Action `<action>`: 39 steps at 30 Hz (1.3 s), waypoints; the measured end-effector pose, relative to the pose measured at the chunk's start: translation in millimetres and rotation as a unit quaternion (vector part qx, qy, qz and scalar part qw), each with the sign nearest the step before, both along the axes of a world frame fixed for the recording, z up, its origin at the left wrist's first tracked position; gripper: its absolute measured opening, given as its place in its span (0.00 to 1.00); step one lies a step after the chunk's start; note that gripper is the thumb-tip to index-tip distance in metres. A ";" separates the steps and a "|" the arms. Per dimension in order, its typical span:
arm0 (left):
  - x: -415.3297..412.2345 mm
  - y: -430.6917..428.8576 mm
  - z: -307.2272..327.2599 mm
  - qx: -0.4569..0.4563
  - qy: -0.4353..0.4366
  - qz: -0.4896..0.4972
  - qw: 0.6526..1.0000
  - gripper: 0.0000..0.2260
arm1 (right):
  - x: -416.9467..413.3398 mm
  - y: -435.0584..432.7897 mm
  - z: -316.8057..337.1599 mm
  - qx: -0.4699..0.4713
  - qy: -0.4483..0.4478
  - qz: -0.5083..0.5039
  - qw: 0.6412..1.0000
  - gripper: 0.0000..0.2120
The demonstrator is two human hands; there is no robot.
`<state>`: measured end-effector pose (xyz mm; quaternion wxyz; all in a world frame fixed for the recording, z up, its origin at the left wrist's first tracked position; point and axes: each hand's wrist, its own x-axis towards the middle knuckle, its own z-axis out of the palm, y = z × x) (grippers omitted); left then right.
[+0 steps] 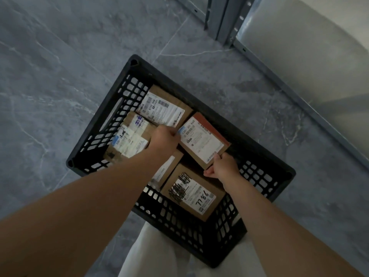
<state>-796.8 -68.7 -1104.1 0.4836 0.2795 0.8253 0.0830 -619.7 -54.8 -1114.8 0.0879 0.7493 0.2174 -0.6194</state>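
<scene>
Dim, cool indoor light, brighter far right, soft overall blur, wide-angle bending at edges, no glare

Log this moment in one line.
left hand: grips parcel | right hand: pinches parcel | parcel: tilted in crate | crate: on floor

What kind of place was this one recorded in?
Probably a parcel storeroom or pickup depot. A black plastic crate on the tiled floor holds cardboard parcels with shipping labels. The left hand and right hand grip one labelled parcel, and grey metal shelving stands nearby.
</scene>
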 end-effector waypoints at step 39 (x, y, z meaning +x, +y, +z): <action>-12.1 194.4 893.5 0.472 0.374 -0.147 0.785 0.25 | -81.6 210.5 913.3 0.700 -0.049 0.337 0.628 0.18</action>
